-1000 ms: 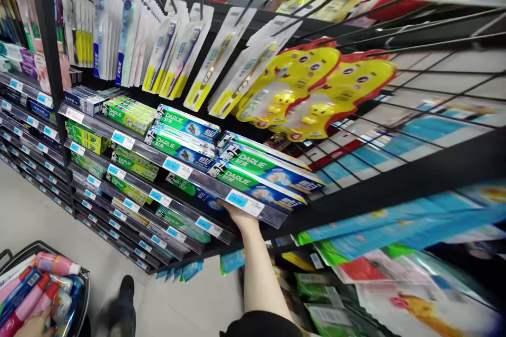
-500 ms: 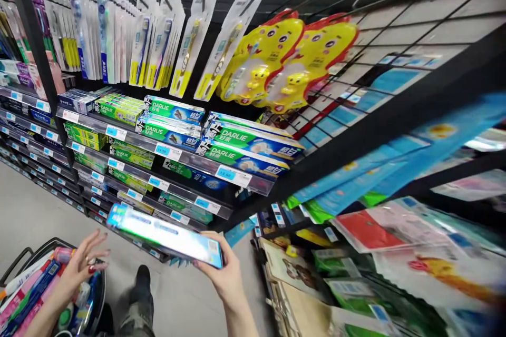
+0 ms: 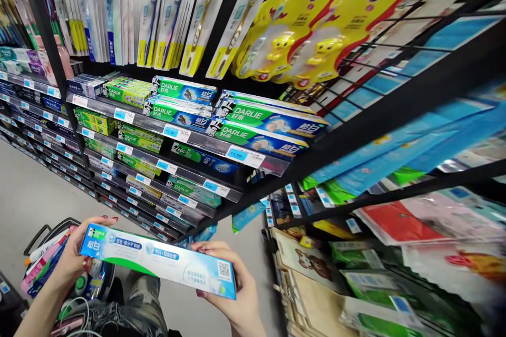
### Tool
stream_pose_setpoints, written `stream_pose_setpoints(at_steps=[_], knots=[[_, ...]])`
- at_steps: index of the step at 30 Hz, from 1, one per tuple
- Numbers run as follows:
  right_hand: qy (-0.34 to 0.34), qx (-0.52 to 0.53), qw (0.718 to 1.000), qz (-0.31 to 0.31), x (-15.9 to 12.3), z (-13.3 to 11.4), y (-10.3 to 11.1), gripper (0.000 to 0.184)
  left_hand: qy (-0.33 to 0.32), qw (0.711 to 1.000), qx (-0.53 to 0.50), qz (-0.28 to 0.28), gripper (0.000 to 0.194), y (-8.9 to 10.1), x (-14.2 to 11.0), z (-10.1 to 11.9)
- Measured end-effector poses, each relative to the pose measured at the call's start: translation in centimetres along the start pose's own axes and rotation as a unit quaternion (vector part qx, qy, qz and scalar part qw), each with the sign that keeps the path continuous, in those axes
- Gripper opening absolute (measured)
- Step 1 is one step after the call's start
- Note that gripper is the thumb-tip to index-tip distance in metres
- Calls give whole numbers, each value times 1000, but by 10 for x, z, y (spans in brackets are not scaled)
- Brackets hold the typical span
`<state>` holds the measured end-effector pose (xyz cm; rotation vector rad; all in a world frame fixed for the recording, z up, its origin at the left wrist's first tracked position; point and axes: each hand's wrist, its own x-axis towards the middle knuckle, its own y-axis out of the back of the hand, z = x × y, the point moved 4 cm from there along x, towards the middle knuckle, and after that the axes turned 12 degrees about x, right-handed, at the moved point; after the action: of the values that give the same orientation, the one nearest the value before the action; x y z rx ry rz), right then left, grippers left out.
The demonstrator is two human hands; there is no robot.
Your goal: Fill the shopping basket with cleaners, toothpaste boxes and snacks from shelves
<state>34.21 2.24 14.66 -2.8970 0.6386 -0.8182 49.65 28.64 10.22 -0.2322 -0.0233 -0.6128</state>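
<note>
A long white, blue and green Darlie toothpaste box (image 3: 158,262) is held level in front of me, its printed back facing up with a QR code at the right end. My left hand (image 3: 75,253) grips the left end, thumb below and fingers along the top edge. Around the right end my right hand (image 3: 237,284) is closed, its thumb on the lower edge. Below my left hand is a basket (image 3: 113,274) filled with colourful packages, partly hidden by my arm and the box.
Darlie boxes (image 3: 261,137) line the shelf ahead, behind price tags (image 3: 245,157). Packaged toothbrushes (image 3: 201,26) and yellow-and-red character toothbrush packs (image 3: 292,26) hang above. At the right stands a rack with blue packets (image 3: 395,152) and a bear-printed bag (image 3: 312,266).
My left hand has come from beside the basket to the box's left end and taken hold. The box has turned slightly and moved lower. My view has shifted, bringing the shelves nearer.
</note>
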Motion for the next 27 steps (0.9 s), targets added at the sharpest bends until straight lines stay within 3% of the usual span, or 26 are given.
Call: stream_pose_setpoints(at_steps=[11, 16, 21, 24, 27], knots=[[-4, -9, 999, -37, -1, -1, 7, 38, -13, 999, -9, -31, 70, -10, -11, 16], [-7, 18, 999, -40, 4, -7, -3, 37, 9, 998, -33, -45, 75, -9, -9, 17], [4, -50, 999, 2, 10, -23, -24, 44, 110, 980, -162, -43, 62, -4, -3, -19], [22, -127, 992, -15, 14, -33, -43, 50, 170, 957, -237, 2, 54, -5, 0, -50], [37, -166, 984, -52, 16, -40, -64, 50, 214, 935, -282, 9, 62, -14, 1, -71]])
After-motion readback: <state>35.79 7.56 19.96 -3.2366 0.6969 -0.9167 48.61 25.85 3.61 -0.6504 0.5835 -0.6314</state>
